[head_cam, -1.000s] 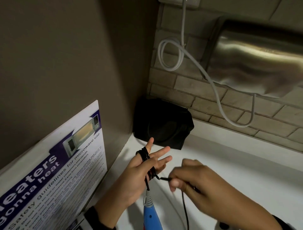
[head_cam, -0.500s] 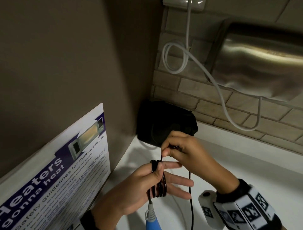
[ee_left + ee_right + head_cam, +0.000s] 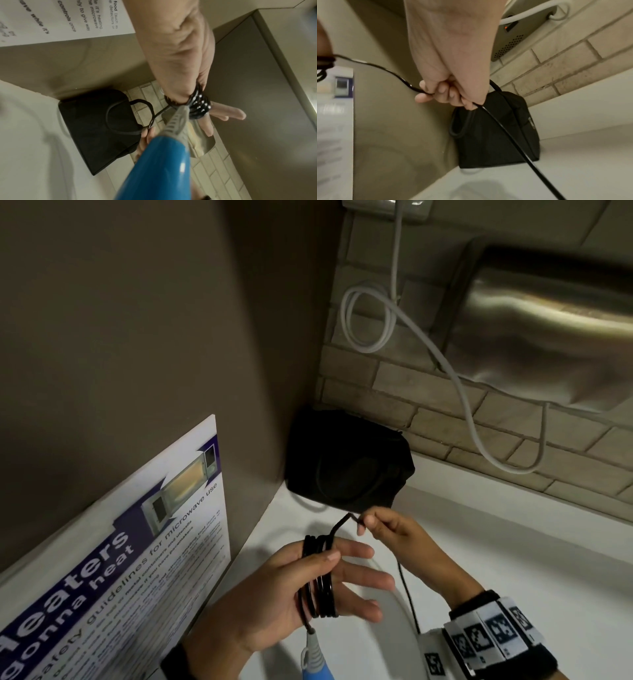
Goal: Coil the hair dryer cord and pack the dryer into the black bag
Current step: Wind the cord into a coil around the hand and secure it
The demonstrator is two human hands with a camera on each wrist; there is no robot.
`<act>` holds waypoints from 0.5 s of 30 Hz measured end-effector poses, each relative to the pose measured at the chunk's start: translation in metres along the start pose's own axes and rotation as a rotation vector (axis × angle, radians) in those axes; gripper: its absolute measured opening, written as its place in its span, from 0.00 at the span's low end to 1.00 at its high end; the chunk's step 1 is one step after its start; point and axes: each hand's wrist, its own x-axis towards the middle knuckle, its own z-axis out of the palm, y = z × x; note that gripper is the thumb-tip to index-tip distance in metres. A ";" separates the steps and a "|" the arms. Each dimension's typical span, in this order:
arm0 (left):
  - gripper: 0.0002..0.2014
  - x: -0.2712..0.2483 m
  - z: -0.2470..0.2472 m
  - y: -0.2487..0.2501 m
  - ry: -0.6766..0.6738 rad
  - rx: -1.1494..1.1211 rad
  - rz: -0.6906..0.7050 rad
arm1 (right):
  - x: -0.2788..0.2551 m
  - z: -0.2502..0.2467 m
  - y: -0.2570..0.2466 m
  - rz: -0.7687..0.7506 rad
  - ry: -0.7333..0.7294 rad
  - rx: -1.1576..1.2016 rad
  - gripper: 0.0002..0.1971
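Several loops of the black hair dryer cord (image 3: 320, 577) are wound around the straight fingers of my left hand (image 3: 342, 570), and its thumb presses on the coil. The blue hair dryer (image 3: 313, 669) hangs from the cord below that hand, large in the left wrist view (image 3: 154, 169). My right hand (image 3: 373, 525) pinches the free cord just beyond the left fingertips; the cord (image 3: 505, 134) runs through its curled fingers (image 3: 447, 94) and trails down. The black bag (image 3: 346, 463) stands in the corner behind both hands, its handles (image 3: 120, 116) up.
A white counter (image 3: 513, 559) carries the bag. A microwave safety poster (image 3: 120, 559) leans on the brown wall at left. On the brick wall, a white cable (image 3: 455, 378) loops past a steel appliance (image 3: 548, 337). A white curved rim (image 3: 400, 611) lies under my hands.
My right hand carried the cord from the near side of my left hand up over its fingers to the far side, adding a loop to the coil.
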 end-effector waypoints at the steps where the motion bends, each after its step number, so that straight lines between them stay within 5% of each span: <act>1: 0.16 0.000 -0.001 0.002 0.017 0.009 0.003 | -0.002 0.001 0.007 0.004 0.008 -0.036 0.14; 9: 0.24 0.007 -0.002 -0.005 0.020 0.026 0.134 | -0.024 0.043 0.023 -0.103 -0.073 -0.375 0.13; 15: 0.27 0.013 -0.021 -0.009 0.171 -0.043 0.232 | -0.050 0.056 0.008 -0.206 -0.099 -0.525 0.18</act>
